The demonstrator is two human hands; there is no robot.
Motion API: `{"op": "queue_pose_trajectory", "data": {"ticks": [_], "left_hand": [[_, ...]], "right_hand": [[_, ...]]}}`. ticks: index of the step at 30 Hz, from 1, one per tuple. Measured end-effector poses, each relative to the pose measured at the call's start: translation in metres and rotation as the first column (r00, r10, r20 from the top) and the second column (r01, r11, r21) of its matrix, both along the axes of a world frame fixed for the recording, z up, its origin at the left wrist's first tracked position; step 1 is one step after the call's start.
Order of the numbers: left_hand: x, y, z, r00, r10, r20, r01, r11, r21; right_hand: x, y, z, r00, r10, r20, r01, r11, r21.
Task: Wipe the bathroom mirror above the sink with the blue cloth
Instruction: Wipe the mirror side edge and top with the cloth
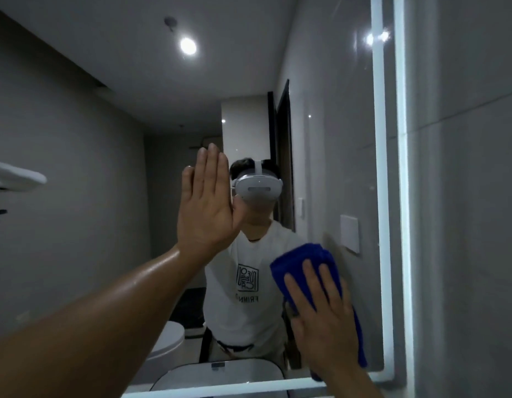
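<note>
Far left in the mirror: refl. of a white towel on a rack, cut off by the frame edge. The dark bracket below it is too blurred to read. Up top, a ceiling light glares in the glass.

Low left, a forearm comes in from the btm corner, elbow out of shot. The left hand is up at mid-mirror, released: fingers straight & together, palm toward the glass, holding nothing. Its refl. peeks out just right of the palm, so it's at the glass, but the actual contact is hidden behind the hand.

Below the arm: refl. of a toilet, partly covered by the forearm, & a basin, cut by the mirror's btm edge.

Centre: the person's refl. w/ a white headset & white tee. The tee's print is reversed & only partly legible.

Right of that, the blue cloth sits bunched on the lower right part of the mirror. The right hand lies over it, fingers straight & slightly spread, pressing it flat to the glass. The hand covers the cloth's middle, & a strip of cloth hangs down right of the wrist. The forearm is cut off at btm.

A lit strip runs down the mirror's right side, w/ a grey wall beyond.
</note>
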State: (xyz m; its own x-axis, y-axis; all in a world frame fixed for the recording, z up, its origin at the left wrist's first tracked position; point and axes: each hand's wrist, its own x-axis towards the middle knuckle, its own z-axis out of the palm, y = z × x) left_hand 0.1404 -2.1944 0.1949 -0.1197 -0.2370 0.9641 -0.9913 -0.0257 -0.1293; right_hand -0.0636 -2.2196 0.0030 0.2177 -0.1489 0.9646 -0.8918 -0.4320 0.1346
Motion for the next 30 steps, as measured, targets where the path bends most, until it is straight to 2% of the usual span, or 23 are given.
{"op": "queue_pose_trajectory", "data": {"ticks": [2,4,7,10,13,15,17,18,23,26,28,30], "left_hand": [[0.0,0.0,0.0,1.0,-0.007,-0.005,0.007,1.0,-0.001],[0.0,0.0,0.0,0.999,-0.033,-0.009,0.033,0.999,-0.013],[0.0,0.0,-0.002,0.998,-0.061,0.0,0.061,0.998,-0.03],[0.001,0.002,0.0,0.998,-0.068,0.003,0.068,0.997,-0.041],[0.002,0.002,0.0,0.996,-0.086,0.0,0.086,0.996,-0.024],[0.002,0.001,-0.001,0.995,-0.102,-0.001,0.102,0.995,-0.018],[0.002,0.001,0.0,0.993,-0.116,-0.002,0.116,0.993,-0.014],[0.002,0.002,0.0,0.993,-0.12,-0.003,0.12,0.993,-0.013],[0.002,0.002,-0.001,0.993,-0.122,-0.003,0.122,0.992,-0.008],[0.003,0.0,-0.001,0.993,-0.118,0.009,0.118,0.993,-0.024],[0.004,-0.001,-0.001,0.994,-0.105,0.019,0.105,0.994,-0.028],[0.003,-0.002,-0.001,0.996,-0.084,0.028,0.085,0.996,-0.031]], "right_hand": [[-0.001,-0.001,0.05,0.987,0.005,0.159,-0.009,1.0,0.024],[0.003,-0.001,0.12,0.931,0.023,0.365,-0.04,0.998,0.039],[0.015,0.002,0.189,0.876,0.01,0.483,-0.052,0.996,0.074],[0.032,0.006,0.165,0.906,0.021,0.423,-0.045,0.998,0.048],[0.035,0.01,0.075,0.981,0.0,0.195,-0.01,0.999,0.049],[0.023,0.014,0.036,0.999,0.007,0.054,-0.01,0.999,0.051],[0.009,0.013,0.053,0.999,0.039,0.021,-0.04,0.997,0.059],[0.006,0.011,0.075,0.998,0.035,0.051,-0.039,0.996,0.078],[0.013,0.01,0.234,0.935,-0.047,0.35,-0.001,0.991,0.136],[0.025,0.01,0.243,0.916,-0.043,0.399,0.003,0.995,0.102],[0.03,0.011,0.205,0.953,-0.001,0.303,-0.015,0.999,0.051],[0.024,0.01,0.157,0.997,0.016,0.079,-0.016,1.0,-0.004]]}}
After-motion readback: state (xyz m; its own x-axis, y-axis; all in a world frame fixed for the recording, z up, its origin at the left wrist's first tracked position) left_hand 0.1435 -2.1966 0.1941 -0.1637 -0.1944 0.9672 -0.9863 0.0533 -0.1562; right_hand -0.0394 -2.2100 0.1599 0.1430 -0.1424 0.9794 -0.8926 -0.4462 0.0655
